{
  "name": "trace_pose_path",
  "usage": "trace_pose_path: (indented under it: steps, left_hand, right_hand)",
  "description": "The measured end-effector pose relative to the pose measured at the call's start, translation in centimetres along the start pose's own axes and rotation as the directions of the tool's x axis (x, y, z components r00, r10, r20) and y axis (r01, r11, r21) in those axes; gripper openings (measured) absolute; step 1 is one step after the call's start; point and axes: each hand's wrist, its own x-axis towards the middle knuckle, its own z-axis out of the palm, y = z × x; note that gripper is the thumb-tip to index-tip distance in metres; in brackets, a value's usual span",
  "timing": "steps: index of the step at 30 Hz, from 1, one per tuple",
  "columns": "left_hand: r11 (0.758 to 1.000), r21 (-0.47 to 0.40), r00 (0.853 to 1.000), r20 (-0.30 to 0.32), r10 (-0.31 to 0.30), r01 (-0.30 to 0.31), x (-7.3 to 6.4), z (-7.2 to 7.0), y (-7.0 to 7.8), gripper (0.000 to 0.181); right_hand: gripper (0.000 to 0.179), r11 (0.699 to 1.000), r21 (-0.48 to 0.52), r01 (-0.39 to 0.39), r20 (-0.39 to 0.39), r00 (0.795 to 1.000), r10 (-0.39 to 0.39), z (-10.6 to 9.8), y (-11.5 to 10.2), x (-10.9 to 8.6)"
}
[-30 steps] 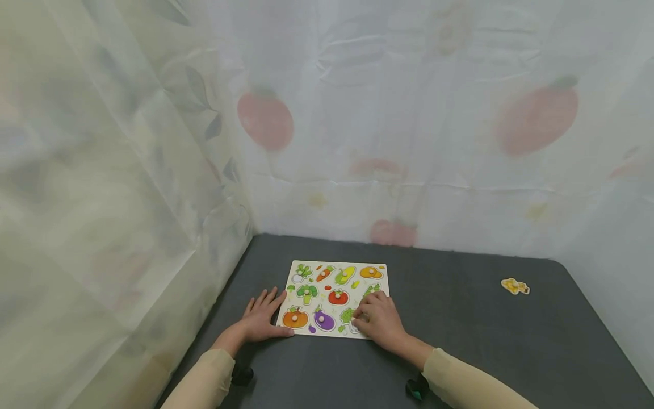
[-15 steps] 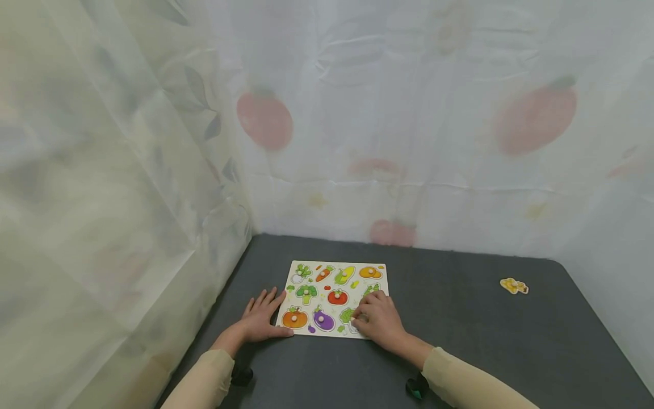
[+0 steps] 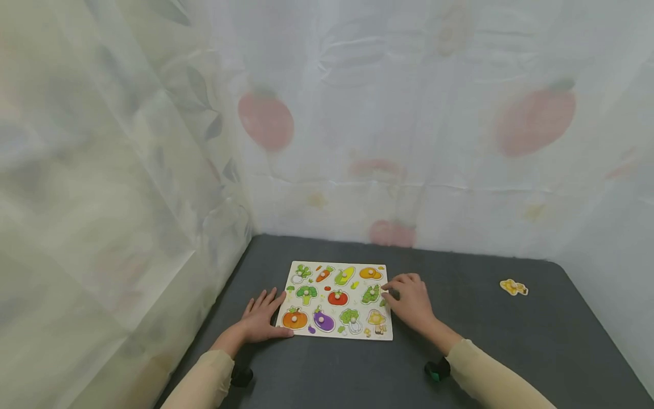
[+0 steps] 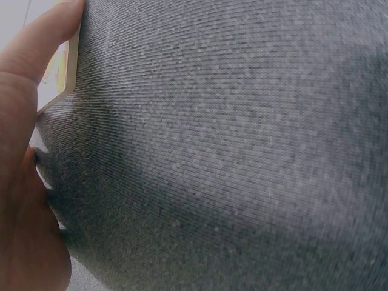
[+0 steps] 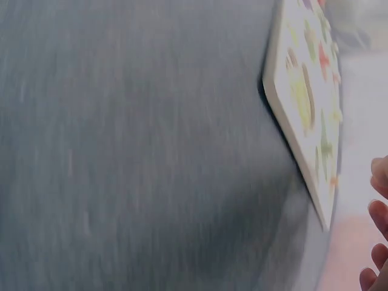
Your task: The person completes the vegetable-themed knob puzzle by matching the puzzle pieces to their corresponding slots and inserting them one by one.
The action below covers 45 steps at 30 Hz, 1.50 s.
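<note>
A white wooden vegetable puzzle board (image 3: 327, 309) lies on the dark table, filled with knobbed pieces such as a tomato (image 3: 338, 297), an eggplant (image 3: 324, 320) and a cabbage (image 3: 351, 320). My left hand (image 3: 260, 318) rests spread at the board's left edge, thumb on the lower left corner (image 4: 57, 73). At the right edge, beside the pea-pod piece (image 3: 371, 293), hovers my right hand (image 3: 411, 301), fingers loosely bent and holding nothing. The lower right spot shows a mushroom picture (image 3: 377, 321) without a knob. A loose yellow mushroom piece (image 3: 513, 287) lies far to the right.
The dark grey cloth-covered table (image 3: 460, 318) stretches between my right hand and the loose piece. A pale patterned curtain (image 3: 327, 113) borders it at the back, with more sheeting (image 3: 128, 255) on the left.
My right hand has let go of the cabbage piece and moved right, uncovering the pea pods and the lower right corner. My left hand has stayed put.
</note>
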Motion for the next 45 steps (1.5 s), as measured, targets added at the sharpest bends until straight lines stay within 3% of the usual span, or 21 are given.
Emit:
trace_pose_path:
  steps: [15, 20, 24, 30, 39, 45]
  left_hand:
    - [1.0, -0.006, 1.0, 0.01, -0.006, 0.006, -0.2, -0.2, -0.1, 0.118]
    - [0.999, 0.023, 0.999, 0.035, -0.029, 0.028, -0.3, -0.8, 0.5, 0.114]
    - [0.998, 0.05, 0.998, 0.046, -0.044, 0.041, -0.3, -1.1, 0.7, 0.113]
    - [0.998, 0.05, 0.999, 0.039, -0.03, 0.028, -0.1, -0.9, 0.5, 0.113]
    - [0.999, 0.046, 0.999, 0.042, -0.029, 0.027, -0.2, -0.9, 0.6, 0.113]
    - [0.998, 0.051, 0.998, 0.048, -0.031, 0.029, -0.3, -1.0, 0.9, 0.113]
  right_hand:
    - [0.014, 0.99, -0.061, -0.124, -0.062, 0.991, 0.12, -3.1, 6.7, -0.7]
    - [0.018, 0.969, -0.086, -0.233, -0.057, 0.972, 0.229, -4.8, 10.5, -1.4]
    - [0.026, 0.927, -0.099, -0.362, -0.043, 0.932, 0.36, -6.7, 13.5, -2.2]
    - [0.038, 0.834, -0.047, -0.549, -0.016, 0.835, 0.549, -9.9, 16.2, -3.5]
    - [0.045, 0.735, -0.054, -0.676, -0.041, 0.737, 0.674, -12.5, 18.7, -5.7]
    - [0.048, 0.683, -0.073, -0.727, -0.043, 0.686, 0.726, -13.3, 19.7, -6.6]
